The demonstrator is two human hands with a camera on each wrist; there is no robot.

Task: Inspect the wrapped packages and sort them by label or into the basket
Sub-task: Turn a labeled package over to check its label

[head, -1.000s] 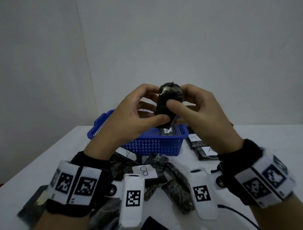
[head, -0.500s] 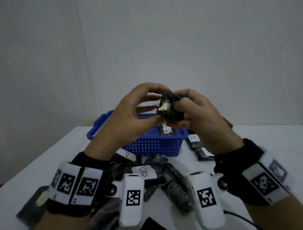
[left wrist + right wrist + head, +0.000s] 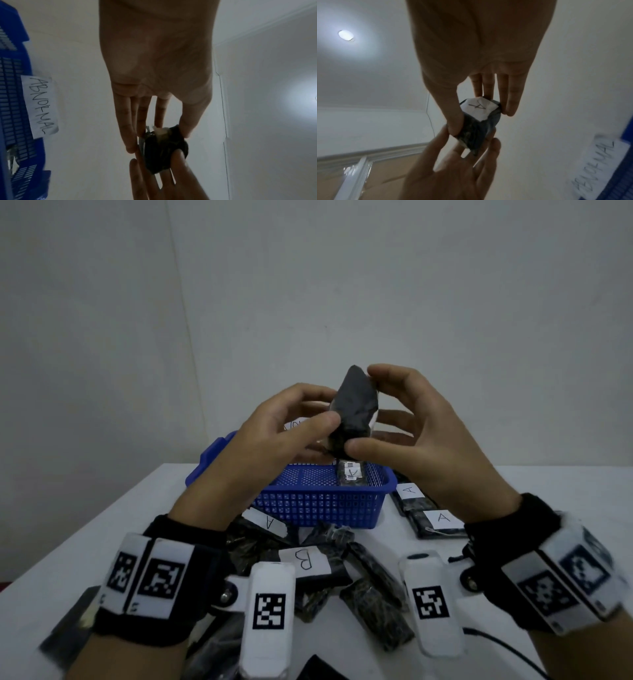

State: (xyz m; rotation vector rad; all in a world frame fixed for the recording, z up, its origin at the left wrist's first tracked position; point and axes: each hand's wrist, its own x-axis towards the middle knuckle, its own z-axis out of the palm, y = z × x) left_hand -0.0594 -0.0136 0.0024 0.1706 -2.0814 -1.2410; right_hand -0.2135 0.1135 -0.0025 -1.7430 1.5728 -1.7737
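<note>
Both hands hold one black wrapped package (image 3: 356, 405) up in the air above the blue basket (image 3: 322, 501). My left hand (image 3: 291, 426) pinches its lower left side between thumb and fingers. My right hand (image 3: 404, 419) pinches it from the right, index finger on the top, thumb at the bottom. In the right wrist view the package (image 3: 477, 121) shows a white label with the letter A facing away from me. The left wrist view shows the package (image 3: 164, 148) end-on with a torn white spot.
The basket bears a paper tag reading ABNORMAL (image 3: 40, 106) and holds one labelled package (image 3: 351, 475). Two packages marked A (image 3: 431, 515) lie right of it. A heap of black packages, one marked B (image 3: 305, 559), lies on the white table (image 3: 68, 542) near me.
The package has been turned between my hands from a tucked, sideways pose to standing upright and higher. My right hand has opened out to pinch it top and bottom.
</note>
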